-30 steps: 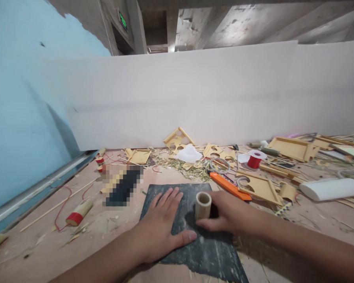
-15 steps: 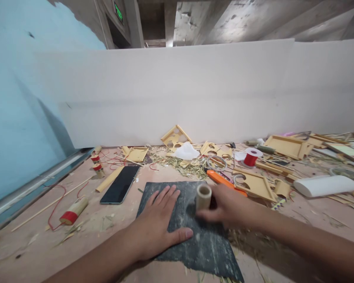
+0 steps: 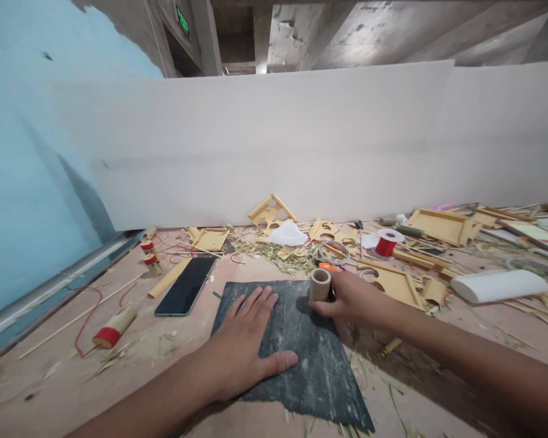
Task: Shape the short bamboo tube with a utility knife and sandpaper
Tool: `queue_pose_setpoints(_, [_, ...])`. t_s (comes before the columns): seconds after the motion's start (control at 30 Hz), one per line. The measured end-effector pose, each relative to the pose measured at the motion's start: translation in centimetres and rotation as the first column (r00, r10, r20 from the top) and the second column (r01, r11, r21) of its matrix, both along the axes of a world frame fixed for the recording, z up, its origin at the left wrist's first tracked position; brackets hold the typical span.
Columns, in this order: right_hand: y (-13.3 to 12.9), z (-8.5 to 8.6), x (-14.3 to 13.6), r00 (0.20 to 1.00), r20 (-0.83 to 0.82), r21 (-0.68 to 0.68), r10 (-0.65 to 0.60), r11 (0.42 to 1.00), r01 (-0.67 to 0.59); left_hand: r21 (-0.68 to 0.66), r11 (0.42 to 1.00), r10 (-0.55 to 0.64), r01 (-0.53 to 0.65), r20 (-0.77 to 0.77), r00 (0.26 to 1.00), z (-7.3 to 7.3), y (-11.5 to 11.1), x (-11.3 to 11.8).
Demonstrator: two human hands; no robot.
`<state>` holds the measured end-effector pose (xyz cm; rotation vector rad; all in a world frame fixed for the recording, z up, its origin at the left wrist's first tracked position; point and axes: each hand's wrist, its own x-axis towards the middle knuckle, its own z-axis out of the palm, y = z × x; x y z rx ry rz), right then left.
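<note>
The left hand [image 3: 244, 347] lies flat, fingers spread — pressing on the dark sheet [image 3: 308, 353] on the table [image 3: 164, 383]. The right hand [image 3: 347, 298] grips a short hollow tube [image 3: 319, 287], open end up — at the sheet's far right corner.

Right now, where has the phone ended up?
In the head view, the phone lies flat on the table on the left side, just right of a yellowish strip and left of the dark sheet.
</note>
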<state>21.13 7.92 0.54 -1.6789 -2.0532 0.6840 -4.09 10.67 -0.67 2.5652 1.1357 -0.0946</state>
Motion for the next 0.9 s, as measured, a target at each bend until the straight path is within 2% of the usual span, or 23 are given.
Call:
queue_pose_setpoints(0.13, [-0.2, 0.2, 0.1, 0.976, -0.128, -0.052, 0.177, 0.981, -0.185, -0.008, 1.000, -0.027, 0.028, 0.023, 0.999, 0.0, 0.0, -0.1])
queue_pose_setpoints(0.27, [-0.1, 0.0, 0.3, 1.000, -0.005, 0.002, 0.008, 1.000, -0.008, -0.003, 1.000, -0.027, 0.027, 0.036, 0.999, 0.1, 0.1, -0.2])
queue_pose_setpoints(0.3, [-0.1, 0.0, 0.3, 1.000, -0.005, 0.011, 0.016, 1.000, -0.016, -0.002, 1.000, -0.025, 0.025, 0.040, 0.999, 0.1, 0.0, -0.2])
queue_pose_setpoints(0.4, [0.0, -0.2, 0.4, 0.984, -0.088, -0.050, 0.157, 0.986, -0.162, -0.012, 1.000, -0.027, 0.027, 0.029, 0.999, 0.3, 0.0, -0.2])
queue_pose_setpoints(0.43, [0.1, -0.1, 0.4, 0.984, -0.090, -0.059, 0.153, 0.986, -0.158, -0.015, 1.000, -0.023, 0.023, 0.019, 1.000, 0.3, 0.0, -0.1])
queue_pose_setpoints(0.53, [0.3, 0.1, 0.5, 1.000, -0.016, -0.007, -0.006, 1.000, 0.006, -0.002, 1.000, -0.003, 0.003, 0.019, 1.000, 0.2, 0.0, 0.0])
queue_pose_setpoints(0.57, [0.2, 0.1, 0.4, 1.000, -0.010, 0.007, -0.018, 1.000, 0.018, 0.004, 1.000, 0.001, -0.001, 0.029, 1.000, 0.1, 0.1, 0.0])
queue_pose_setpoints(0.7, [-0.1, -0.3, 0.1, 0.983, -0.086, -0.042, 0.161, 0.985, -0.165, -0.001, 1.000, -0.019, 0.019, 0.020, 1.000, 0.2, 0.1, 0.0])
queue_pose_setpoints(0.73, [0.0, -0.4, 0.3, 0.985, -0.086, -0.037, 0.149, 0.988, -0.153, -0.003, 1.000, -0.023, 0.023, 0.005, 1.000, 0.2, 0.1, 0.0])
queue_pose_setpoints(0.83, [1.2, -0.4, 1.5, 0.998, -0.043, 0.060, -0.037, 0.997, 0.039, -0.005, 1.000, -0.019, 0.018, -0.024, 1.000, 0.4, 0.1, 0.0])
queue_pose_setpoints(0.9, [1.8, 0.1, 2.2, 0.995, -0.051, 0.111, -0.089, 0.989, 0.094, -0.005, 1.000, -0.015, 0.014, -0.013, 1.000, 0.4, 0.0, -0.1])
